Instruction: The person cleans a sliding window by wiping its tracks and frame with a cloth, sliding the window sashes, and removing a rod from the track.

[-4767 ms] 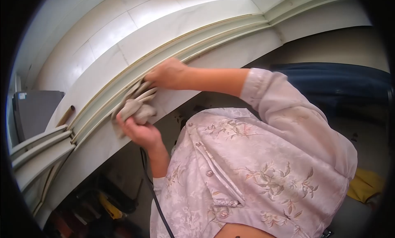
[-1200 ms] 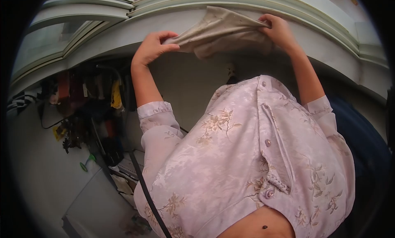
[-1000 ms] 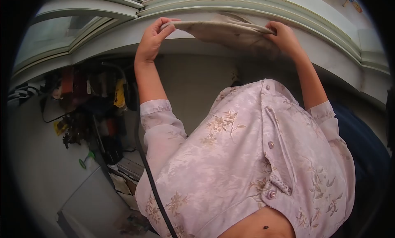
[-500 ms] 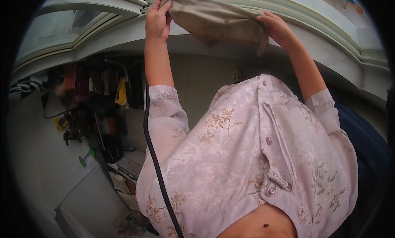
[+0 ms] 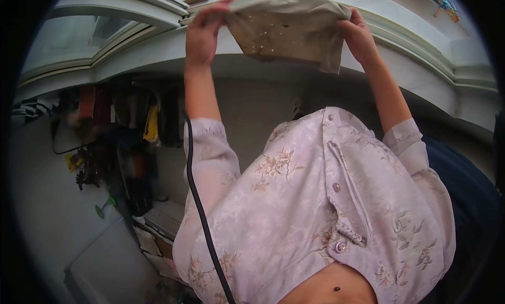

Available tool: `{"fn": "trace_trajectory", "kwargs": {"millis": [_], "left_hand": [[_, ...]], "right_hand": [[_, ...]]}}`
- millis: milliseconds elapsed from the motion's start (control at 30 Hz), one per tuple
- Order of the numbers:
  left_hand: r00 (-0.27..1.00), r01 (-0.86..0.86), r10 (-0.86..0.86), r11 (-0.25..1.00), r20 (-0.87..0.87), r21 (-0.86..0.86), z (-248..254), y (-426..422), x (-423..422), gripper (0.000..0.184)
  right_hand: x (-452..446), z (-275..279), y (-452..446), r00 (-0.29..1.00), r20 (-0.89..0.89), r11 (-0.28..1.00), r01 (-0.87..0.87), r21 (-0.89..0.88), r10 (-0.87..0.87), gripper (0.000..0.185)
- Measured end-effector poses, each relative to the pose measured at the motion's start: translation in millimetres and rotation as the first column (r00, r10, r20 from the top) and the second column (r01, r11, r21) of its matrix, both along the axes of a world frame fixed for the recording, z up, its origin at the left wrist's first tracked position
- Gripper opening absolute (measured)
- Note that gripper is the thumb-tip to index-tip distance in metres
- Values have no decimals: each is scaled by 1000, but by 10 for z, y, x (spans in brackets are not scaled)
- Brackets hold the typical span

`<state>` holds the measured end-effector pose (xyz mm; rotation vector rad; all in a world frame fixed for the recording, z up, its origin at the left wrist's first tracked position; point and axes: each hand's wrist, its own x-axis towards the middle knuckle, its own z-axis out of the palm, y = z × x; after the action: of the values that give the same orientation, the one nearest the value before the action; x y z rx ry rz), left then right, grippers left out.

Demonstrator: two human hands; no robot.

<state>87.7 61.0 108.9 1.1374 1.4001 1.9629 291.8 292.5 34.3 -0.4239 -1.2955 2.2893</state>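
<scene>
A beige-grey cloth (image 5: 289, 30) with small pale specks and dark spots hangs spread out between my two hands, in front of the window sill. My left hand (image 5: 204, 36) pinches its upper left corner; the fingertips there are blurred. At the cloth's upper right corner, my right hand (image 5: 359, 36) grips the edge between thumb and fingers. Below my right hand, a narrow flap of the cloth hangs down.
The pale sill (image 5: 426, 96) and the window track (image 5: 428, 54) curve behind the cloth. A window frame (image 5: 126, 14) is at upper left. Dark bags and a yellow item (image 5: 151, 124) hang at left. A black cord (image 5: 197, 199) runs down over my left side.
The cloth was bunched up on the window track earlier; now it is stretched between both hands. Over the last second, my left hand has risen and more of the cloth's face shows.
</scene>
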Motion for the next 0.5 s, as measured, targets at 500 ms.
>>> {"fn": "trace_trajectory", "kwargs": {"millis": [500], "left_hand": [[708,-564,130,696,-694,-444,-734,-60,553,20]], "right_hand": [[501,-139,247,913,12,509,217,833,-408,13]]}}
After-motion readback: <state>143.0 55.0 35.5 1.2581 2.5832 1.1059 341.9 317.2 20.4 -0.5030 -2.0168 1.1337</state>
